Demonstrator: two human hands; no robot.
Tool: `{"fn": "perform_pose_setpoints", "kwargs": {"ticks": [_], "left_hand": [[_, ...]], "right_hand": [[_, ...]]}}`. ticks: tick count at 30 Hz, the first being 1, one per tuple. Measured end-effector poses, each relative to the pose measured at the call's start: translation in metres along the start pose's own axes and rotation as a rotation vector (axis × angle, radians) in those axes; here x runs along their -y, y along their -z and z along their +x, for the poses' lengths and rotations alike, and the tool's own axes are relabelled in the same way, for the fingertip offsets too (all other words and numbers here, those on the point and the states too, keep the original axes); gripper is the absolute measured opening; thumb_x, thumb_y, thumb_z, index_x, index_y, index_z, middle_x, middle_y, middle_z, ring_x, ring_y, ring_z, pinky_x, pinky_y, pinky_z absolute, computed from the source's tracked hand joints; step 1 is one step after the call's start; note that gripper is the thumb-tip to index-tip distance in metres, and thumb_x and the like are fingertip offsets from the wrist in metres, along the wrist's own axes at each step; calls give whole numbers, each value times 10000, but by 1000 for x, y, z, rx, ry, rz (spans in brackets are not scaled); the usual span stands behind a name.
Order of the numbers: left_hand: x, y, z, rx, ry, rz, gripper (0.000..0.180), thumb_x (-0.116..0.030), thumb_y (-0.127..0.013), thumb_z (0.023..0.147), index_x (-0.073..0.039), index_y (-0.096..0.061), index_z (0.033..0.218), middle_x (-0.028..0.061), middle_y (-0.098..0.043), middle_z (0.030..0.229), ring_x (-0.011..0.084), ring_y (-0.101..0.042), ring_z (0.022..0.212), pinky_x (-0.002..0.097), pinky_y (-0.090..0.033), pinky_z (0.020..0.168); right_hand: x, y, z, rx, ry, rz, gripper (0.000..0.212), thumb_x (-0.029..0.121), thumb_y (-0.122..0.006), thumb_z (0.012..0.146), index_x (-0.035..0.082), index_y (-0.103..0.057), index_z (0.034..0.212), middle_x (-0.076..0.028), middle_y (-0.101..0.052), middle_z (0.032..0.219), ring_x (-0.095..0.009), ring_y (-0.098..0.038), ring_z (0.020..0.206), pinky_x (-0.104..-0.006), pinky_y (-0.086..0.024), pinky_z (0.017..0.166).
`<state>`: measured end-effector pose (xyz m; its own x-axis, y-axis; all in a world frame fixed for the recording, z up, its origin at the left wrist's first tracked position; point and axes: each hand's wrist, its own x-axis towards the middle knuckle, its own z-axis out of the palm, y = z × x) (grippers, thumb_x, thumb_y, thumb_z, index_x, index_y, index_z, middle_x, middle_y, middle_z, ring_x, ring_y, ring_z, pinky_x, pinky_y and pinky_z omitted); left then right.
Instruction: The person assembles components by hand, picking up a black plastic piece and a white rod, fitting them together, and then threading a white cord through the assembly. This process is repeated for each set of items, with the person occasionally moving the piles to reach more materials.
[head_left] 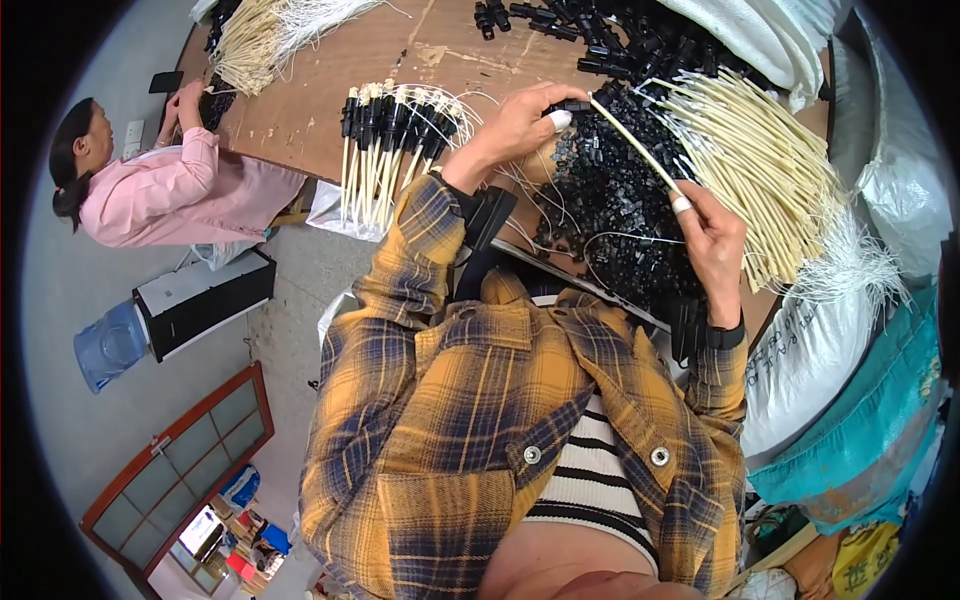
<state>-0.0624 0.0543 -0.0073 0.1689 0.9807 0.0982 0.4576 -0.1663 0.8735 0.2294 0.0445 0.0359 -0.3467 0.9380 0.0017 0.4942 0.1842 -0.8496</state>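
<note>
My left hand (522,124) pinches a small black plastic fitting (573,106) above the worktable; a white cover is on its thumb. One end of a thin cream-coloured rod (640,146) meets that fitting. Its other end is gripped between the fingers of my right hand (714,238), which also has a white finger cover. Below both hands spreads a heap of small black plastic pieces (620,205). A thin white cord (630,235) loops over the heap toward my right hand. Whether the rod sits inside the fitting or only touches it, I cannot tell.
A big bundle of cream rods (760,165) with white cords lies right of the heap. Rods with black fittings (385,135) lie at the table's left edge. Larger black parts (640,40) and white sacks (765,40) are behind. A person in pink (160,185) works at far left.
</note>
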Motion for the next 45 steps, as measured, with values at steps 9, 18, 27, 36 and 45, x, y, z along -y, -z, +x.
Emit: {"fn": "perform_pose_setpoints", "kwargs": {"ticks": [9, 18, 27, 36, 45], "left_hand": [[-18, -9, -5, 172, -353, 414, 381, -49, -709, 727, -199, -695, 1077, -12, -673, 948, 183, -615, 782, 324, -506, 699], [-21, -15, -32, -210, -233, 486, 127, -223, -642, 835, -155, -590, 929, 28, -590, 695, 193, -590, 548, 341, -472, 490], [-55, -42, -24, -87, 374, -581, 148, -92, -644, 847, 9, -673, 951, 30, -665, 834, 54, -588, 719, 205, -474, 626], [-47, -19, -36, -80, 75, 353, 352, 5, -538, 722, -80, -649, 1045, 158, -665, 890, 356, -639, 837, 447, -497, 720], [-49, -30, -37, -51, -65, 305, 338, 8, -577, 722, -101, -652, 1033, 125, -660, 898, 334, -629, 889, 439, -495, 735]], "right_hand": [[2, -17, 1, 74, 209, -153, 171, 87, -688, 840, 27, -696, 1000, -71, -660, 754, -125, -578, 599, -249, -452, 557], [-13, -6, 26, 47, -242, 955, 299, 217, -577, 946, 61, -605, 1200, -143, -592, 1271, -131, -591, 1043, -202, -490, 777], [23, -56, 14, 27, 427, -291, 240, 145, -739, 796, 89, -651, 1011, -59, -555, 630, -134, -538, 523, -272, -416, 488], [20, -48, 15, -110, 386, -274, 124, 99, -660, 825, 99, -711, 938, -79, -636, 642, -174, -605, 512, -280, -455, 487], [19, -54, 16, -69, 414, -262, 118, 97, -669, 822, 84, -698, 936, -87, -628, 643, -176, -601, 513, -276, -447, 487]]}}
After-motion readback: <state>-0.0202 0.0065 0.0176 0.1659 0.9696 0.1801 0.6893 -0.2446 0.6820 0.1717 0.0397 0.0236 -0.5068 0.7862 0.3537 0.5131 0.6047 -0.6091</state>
